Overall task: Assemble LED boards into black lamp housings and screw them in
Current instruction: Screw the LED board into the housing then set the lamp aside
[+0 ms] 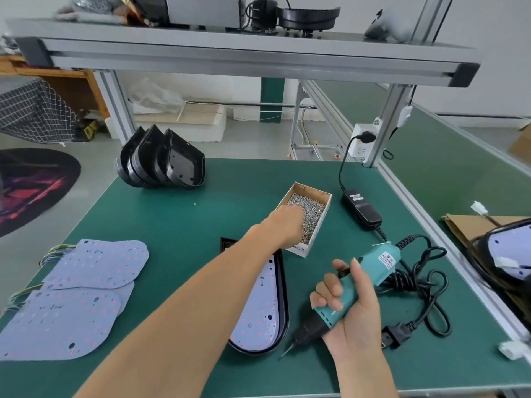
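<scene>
A: LED board sits seated in the black lamp housing, front centre of the worktop, partly hidden under the left forearm. No screws visible in it yet, by my read.

B: Hands?

A: Left hand reaches across the housing into the cardboard screw box, fingers buried in the screws. Can't tell whether it has pinched one. Right hand is wrapped round the teal electric screwdriver, bit angled down-left, just beside the housing's near end, not touching the board.

B: Why that layout?

A: Looks like fetch-and-drive: the box sits just behind the housing so the left hand has a short reach, and the driver is kept poised near the board. Its coiled cable runs to the black power adapter, plugged into the white socket on the frame post.

B: Stock?

A: Spare LED boards stacked flat at left, wire tails off the edge. Empty housings nested upright at the far left. A finished-looking lamp at the right edge.

B: Any text?

A: Box front shows "…NCER", the rest is covered by the hand. Driver label looks like "KESHMA" or similar, too blurred to confirm. Adapter label unreadable.
</scene>
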A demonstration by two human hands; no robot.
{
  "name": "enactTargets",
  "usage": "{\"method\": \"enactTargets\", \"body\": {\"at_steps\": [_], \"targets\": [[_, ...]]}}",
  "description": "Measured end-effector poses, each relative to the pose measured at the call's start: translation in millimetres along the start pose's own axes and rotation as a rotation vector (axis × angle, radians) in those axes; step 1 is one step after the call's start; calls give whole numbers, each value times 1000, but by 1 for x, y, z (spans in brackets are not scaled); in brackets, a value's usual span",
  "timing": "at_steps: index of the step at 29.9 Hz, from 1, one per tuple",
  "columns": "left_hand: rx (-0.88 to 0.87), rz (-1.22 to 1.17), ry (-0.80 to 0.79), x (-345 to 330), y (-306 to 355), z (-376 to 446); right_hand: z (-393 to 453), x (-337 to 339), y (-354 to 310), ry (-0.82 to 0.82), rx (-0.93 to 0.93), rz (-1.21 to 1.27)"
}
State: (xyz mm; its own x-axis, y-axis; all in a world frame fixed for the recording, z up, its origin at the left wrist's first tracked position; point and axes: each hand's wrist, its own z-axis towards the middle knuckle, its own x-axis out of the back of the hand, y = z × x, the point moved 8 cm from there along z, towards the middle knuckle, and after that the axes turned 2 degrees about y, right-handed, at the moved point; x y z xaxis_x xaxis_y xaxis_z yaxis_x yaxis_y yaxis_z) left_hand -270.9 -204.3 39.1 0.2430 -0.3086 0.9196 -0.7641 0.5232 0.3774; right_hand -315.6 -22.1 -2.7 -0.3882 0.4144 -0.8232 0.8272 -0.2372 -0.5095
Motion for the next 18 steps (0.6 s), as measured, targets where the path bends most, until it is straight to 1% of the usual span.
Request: {"method": "enactTargets", "body": {"at_steps": [5,7,10,12,15,18], "targets": [[0,-70,42,5,2,-6,0,1,0,7,10,-12],[8,-183,92,12,1,-10,-1,0,0,10,13,-9],[14,-421,227,35,1,-28,-3,-1,-2,18,29,-6],[6,-595,304,49,-1,-49,-5,-2,-4,29,54,11],[-7,-805,349,60,-8,-99,-8,-8,-13,34,118,97],[0,-888,422,61,-23,-162,-13,-23,-26,-16,170,227]]}}
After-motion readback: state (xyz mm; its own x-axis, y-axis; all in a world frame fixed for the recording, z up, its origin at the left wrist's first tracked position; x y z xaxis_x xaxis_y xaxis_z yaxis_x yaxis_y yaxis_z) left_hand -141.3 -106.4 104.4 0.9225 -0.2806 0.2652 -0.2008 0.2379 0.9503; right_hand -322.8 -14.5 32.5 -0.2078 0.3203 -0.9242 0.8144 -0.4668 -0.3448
